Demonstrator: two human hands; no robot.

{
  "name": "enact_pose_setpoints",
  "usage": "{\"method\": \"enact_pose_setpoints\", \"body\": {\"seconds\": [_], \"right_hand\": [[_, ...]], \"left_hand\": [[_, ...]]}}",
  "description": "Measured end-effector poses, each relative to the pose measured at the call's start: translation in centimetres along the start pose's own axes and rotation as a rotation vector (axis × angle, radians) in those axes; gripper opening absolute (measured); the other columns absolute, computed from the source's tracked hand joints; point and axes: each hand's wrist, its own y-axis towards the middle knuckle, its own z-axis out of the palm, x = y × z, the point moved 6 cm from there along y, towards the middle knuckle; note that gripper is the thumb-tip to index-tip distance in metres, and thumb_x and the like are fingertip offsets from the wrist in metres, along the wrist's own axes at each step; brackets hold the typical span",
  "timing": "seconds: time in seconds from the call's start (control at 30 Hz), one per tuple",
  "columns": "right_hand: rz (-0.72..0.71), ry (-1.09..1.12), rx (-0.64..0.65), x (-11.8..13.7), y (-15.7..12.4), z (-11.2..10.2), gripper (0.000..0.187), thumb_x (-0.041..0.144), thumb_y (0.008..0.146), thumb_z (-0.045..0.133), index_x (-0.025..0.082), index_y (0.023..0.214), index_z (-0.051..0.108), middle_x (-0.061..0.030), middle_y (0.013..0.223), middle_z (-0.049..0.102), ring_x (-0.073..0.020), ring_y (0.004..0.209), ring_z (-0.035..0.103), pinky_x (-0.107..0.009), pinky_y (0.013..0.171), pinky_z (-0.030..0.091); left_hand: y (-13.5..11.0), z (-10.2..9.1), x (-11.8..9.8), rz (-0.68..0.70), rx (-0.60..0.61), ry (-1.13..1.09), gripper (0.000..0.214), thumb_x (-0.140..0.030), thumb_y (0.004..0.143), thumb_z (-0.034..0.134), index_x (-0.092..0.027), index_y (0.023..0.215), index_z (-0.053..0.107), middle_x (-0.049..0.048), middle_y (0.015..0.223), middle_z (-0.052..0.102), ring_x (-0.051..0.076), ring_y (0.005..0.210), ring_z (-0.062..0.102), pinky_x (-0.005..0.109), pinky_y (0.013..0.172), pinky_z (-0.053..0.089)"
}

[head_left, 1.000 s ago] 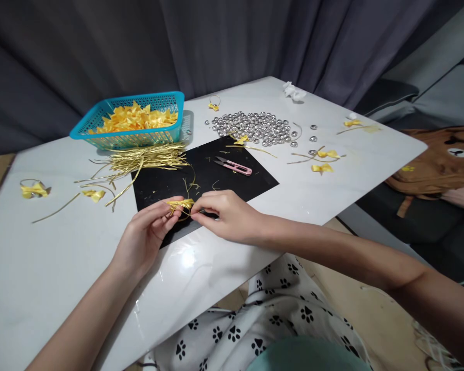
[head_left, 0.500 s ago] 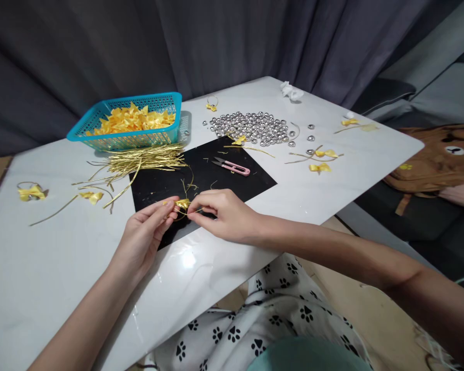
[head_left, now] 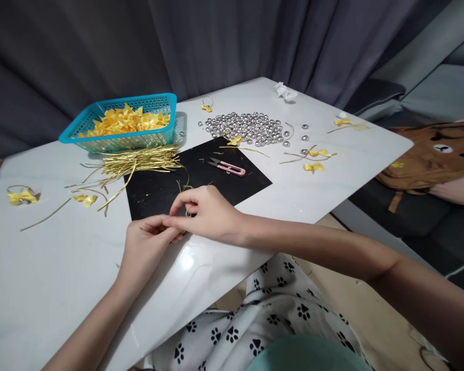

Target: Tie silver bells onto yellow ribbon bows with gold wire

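Observation:
My left hand point(head_left: 144, 248) and my right hand point(head_left: 209, 215) meet over the front edge of a black mat point(head_left: 156, 193). The left fingers are closed in a pinch on a yellow ribbon bow, which they now hide almost wholly. The right thumb and forefinger touch the left fingertips, pinched on a gold cord point(head_left: 187, 211) of which only a bit shows. Beyond them on the mat lie pink-handled thread snips point(head_left: 228, 167) and cut cord scraps. A bundle of gold cords point(head_left: 139, 159) rests at the mat's far left edge.
A blue basket point(head_left: 116, 140) of yellow bows point(head_left: 127, 121) stands at the back left. Behind the mat spreads a heap of silver beads point(head_left: 245, 127). Loose bows point(head_left: 314, 166) with cords lie at right, others at left. Crumpled white tissue point(head_left: 285, 93) is at the back.
My right hand has moved left and come together with my left hand. The yellow bow, visible between them before, is now covered by the fingers. The view has shifted slightly.

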Motion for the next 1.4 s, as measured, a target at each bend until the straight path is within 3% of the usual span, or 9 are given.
{"method": "enact_pose_setpoints", "body": {"seconds": [0.17, 0.33, 0.43, 0.67, 0.97, 1.23, 1.4], "right_hand": [[0.040, 0.163, -0.036, -0.3, 0.4, 0.4, 0.008, 0.015, 0.074, 0.062, 0.012, 0.068, 0.062, 0.0088, 0.045, 0.035, -0.0040, 0.046, 0.032, -0.020, 0.049, 0.027], [0.288, 0.658, -0.039, -1.7, 0.7, 0.1, 0.014, 0.017, 0.071, 0.071, 0.012, 0.066, 0.058, 0.0055, 0.051, 0.052, -0.0044, 0.049, 0.045, -0.018, 0.052, 0.036], [0.378, 0.796, -0.077, -1.9, 0.5, -0.2, 0.018, 0.016, 0.066, 0.076, 0.011, 0.062, 0.059, 0.0049, 0.053, 0.056, -0.0021, 0.048, 0.044, -0.017, 0.051, 0.035], [0.363, 0.806, -0.140, -2.4, 0.5, 0.1, 0.018, 0.017, 0.063, 0.078, 0.011, 0.064, 0.061, 0.0070, 0.048, 0.052, -0.0017, 0.045, 0.041, -0.017, 0.047, 0.029], [0.336, 0.786, -0.112, -2.4, 0.5, 0.7, 0.016, 0.016, 0.066, 0.077, 0.011, 0.065, 0.062, 0.0064, 0.048, 0.052, -0.0022, 0.046, 0.043, -0.017, 0.047, 0.030], [0.354, 0.730, -0.123, -2.8, 0.5, 0.7, 0.010, 0.012, 0.073, 0.070, 0.011, 0.067, 0.062, 0.0059, 0.050, 0.051, -0.0028, 0.046, 0.041, -0.018, 0.047, 0.029], [0.327, 0.677, -0.117, -2.6, 0.7, 0.4, 0.013, 0.012, 0.075, 0.069, 0.011, 0.067, 0.058, 0.0074, 0.046, 0.046, -0.0033, 0.043, 0.037, -0.018, 0.044, 0.026]], "left_hand": [[0.2, 0.1, 0.2, -0.065, -0.008, -0.152, 0.008, -0.025, 0.057, 0.077, -0.019, 0.057, 0.072, 0.0006, 0.054, 0.067, 0.013, 0.055, 0.056, 0.021, 0.054, 0.044], [0.5, 0.4, 0.2, -0.140, 0.043, -0.392, 0.020, -0.035, 0.060, 0.080, -0.020, 0.072, 0.076, 0.0028, 0.078, 0.072, 0.012, 0.068, 0.055, 0.016, 0.051, 0.043], [0.5, 0.5, 0.1, -0.178, 0.069, -0.414, 0.023, -0.038, 0.064, 0.078, -0.020, 0.078, 0.077, 0.0036, 0.086, 0.072, 0.012, 0.073, 0.053, 0.014, 0.049, 0.042], [0.6, 0.5, 0.4, -0.185, 0.082, -0.423, 0.022, -0.036, 0.060, 0.082, -0.021, 0.075, 0.076, 0.0002, 0.074, 0.070, 0.009, 0.067, 0.056, 0.013, 0.057, 0.045], [0.4, 0.7, 0.1, -0.166, 0.080, -0.384, 0.026, -0.037, 0.053, 0.085, -0.019, 0.066, 0.074, -0.0025, 0.063, 0.064, 0.007, 0.059, 0.051, 0.012, 0.056, 0.043], [0.4, 1.2, -0.3, -0.017, 0.139, -0.292, 0.017, -0.036, 0.069, 0.076, -0.022, 0.077, 0.073, -0.0014, 0.077, 0.067, 0.010, 0.070, 0.056, 0.017, 0.063, 0.045], [0.4, 1.1, 0.1, -0.046, 0.137, -0.335, 0.018, -0.039, 0.070, 0.075, -0.023, 0.079, 0.073, -0.0021, 0.078, 0.068, 0.010, 0.074, 0.057, 0.016, 0.069, 0.045]]}}
